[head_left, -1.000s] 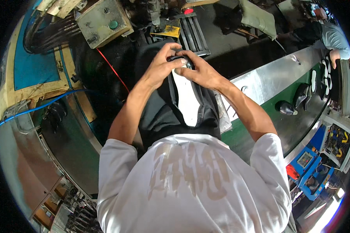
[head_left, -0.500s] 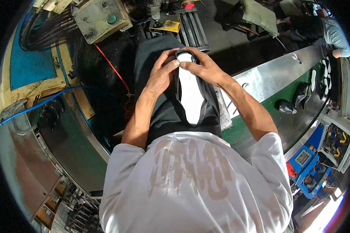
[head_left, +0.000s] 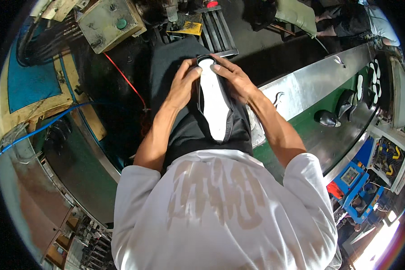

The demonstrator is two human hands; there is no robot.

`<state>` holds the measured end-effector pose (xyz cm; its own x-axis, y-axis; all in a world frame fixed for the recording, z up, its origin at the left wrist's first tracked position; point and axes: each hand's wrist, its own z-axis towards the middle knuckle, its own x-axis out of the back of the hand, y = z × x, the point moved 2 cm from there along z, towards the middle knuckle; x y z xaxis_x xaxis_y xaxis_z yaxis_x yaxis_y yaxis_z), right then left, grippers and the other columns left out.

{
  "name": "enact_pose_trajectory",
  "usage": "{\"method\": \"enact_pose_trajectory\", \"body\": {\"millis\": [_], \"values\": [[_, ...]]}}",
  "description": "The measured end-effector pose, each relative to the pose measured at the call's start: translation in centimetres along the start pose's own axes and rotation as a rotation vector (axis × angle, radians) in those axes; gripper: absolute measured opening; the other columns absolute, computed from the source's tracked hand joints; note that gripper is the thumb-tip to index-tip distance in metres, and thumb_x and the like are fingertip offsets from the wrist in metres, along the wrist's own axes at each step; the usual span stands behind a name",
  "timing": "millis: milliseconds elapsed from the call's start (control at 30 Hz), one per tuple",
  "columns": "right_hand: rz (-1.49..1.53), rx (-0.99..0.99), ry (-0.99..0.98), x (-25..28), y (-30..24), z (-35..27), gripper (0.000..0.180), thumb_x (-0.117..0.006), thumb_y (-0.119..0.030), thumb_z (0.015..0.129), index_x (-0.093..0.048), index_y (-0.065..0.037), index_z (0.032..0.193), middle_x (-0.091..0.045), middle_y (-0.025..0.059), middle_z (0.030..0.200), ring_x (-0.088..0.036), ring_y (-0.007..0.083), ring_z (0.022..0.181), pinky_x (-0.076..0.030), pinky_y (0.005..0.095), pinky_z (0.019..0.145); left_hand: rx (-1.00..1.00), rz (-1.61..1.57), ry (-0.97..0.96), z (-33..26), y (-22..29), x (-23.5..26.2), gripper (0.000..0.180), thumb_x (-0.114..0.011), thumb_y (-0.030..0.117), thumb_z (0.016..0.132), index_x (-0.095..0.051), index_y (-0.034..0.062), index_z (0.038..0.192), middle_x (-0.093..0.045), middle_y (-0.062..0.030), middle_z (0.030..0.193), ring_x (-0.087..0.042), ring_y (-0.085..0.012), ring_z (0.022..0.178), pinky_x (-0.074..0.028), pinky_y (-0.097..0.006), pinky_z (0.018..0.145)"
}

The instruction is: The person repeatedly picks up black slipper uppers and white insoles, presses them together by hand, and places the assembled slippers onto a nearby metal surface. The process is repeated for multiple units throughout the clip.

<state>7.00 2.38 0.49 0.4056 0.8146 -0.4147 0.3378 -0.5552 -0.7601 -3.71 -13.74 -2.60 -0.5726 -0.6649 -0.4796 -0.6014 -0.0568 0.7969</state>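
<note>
So we've got a black shoe upper [head_left: 201, 118] with a white insole [head_left: 213, 108] showing, sole side up, lying on the lap just above the middle of the frame. Both hands are on its far end: the left hand [head_left: 183, 83] curls round the left edge with the thumb pressing on the white tip, and the right hand [head_left: 233, 78] comes over from the right with its fingertips [head_left: 217, 67] pinching the black rim at the toe. Neither hand is spread; they're both clamped on that toe end, nearly touching each other.

Our take on doing this bit well: keep the pull even on both sides so the black edge wraps over the white without puckering, keep the thumbs close to the rim, and let the lap hold the heel end steady.

Counts, going outward: one upper in hand, two hands on it. On the steel tabletop [head_left: 301, 85] to the right we count two dark shoes [head_left: 335, 112] by the green belt, and at least four white soles [head_left: 369, 81] further up-right, too small to count exactly. One grey control box [head_left: 108, 20] with a green button sits upper left, plus one blue hose [head_left: 40, 128] and one red cable [head_left: 123, 78].
</note>
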Motion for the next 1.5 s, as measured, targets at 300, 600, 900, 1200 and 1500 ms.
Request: {"method": "enact_pose_trajectory", "body": {"millis": [300, 600, 900, 1200, 1500], "values": [[-0.337, -0.052, 0.271, 0.4, 4.2, -10.3, 0.079, -0.079, -0.023, 0.097, -0.042, 0.012, 0.157, -0.064, 0.0230, 0.139, -0.062, 0.0242, 0.124, -0.050, 0.0364, 0.109, 0.148, 0.430, 0.070, -9.5, -2.2, -1.4, 0.086, -0.076, 0.020, 0.099, -0.028, -0.0059, 0.165, -0.056, -0.0303, 0.148, -0.066, -0.0308, 0.126, -0.057, -0.037, 0.101], [-1.600, 0.268, 0.054, -6.4, 0.7, -13.4, 0.100, -0.088, -0.027, 0.083, -0.035, -0.012, 0.167, -0.015, 0.0273, 0.174, -0.040, 0.0598, 0.142, -0.038, 0.0603, 0.121, 0.218, 0.142, 0.019, -8.3, -0.9, -2.2, 0.082, -0.072, 0.011, 0.100, -0.025, -0.0087, 0.164, -0.069, -0.0149, 0.123, -0.070, -0.0196, 0.103, -0.061, -0.035, 0.086], [-1.209, 0.415, 0.186, -4.5, -6.0, -12.5, 0.070, -0.080, -0.018, 0.086, -0.058, -0.007, 0.152, -0.023, 0.0338, 0.168, -0.031, 0.0525, 0.155, -0.036, 0.0558, 0.125, -0.131, 0.266, 0.181, 2.7, 10.5, 5.5, 0.056, -0.057, 0.042, 0.112, -0.055, -0.0031, 0.145, -0.072, -0.0146, 0.114, -0.072, -0.0231, 0.100, -0.060, -0.038, 0.089], [-1.466, 0.746, 0.448, -5.3, -17.1, -8.4, 0.076, -0.084, -0.017, 0.080, -0.061, -0.012, 0.152, -0.024, 0.0345, 0.169, -0.039, 0.0536, 0.149, -0.041, 0.0586, 0.119, -0.266, -0.164, 0.077, 22.7, 30.5, 4.6, 0.054, -0.065, 0.048, 0.107, -0.058, 0.0103, 0.144, -0.070, -0.0059, 0.128, -0.069, -0.0226, 0.112, -0.056, -0.044, 0.102], [-1.531, 1.032, 0.327, -10.4, -25.5, 6.5, 0.077, -0.083, -0.017, 0.081, -0.058, -0.016, 0.153, -0.026, 0.0333, 0.168, -0.044, 0.0530, 0.144, -0.043, 0.0577, 0.117, -0.372, -0.309, -0.229, 13.4, 29.9, 4.5, 0.068, -0.058, 0.047, 0.108, -0.045, -0.0007, 0.154, -0.066, -0.0207, 0.137, -0.070, -0.0337, 0.121, -0.059, -0.048, 0.106]]}}
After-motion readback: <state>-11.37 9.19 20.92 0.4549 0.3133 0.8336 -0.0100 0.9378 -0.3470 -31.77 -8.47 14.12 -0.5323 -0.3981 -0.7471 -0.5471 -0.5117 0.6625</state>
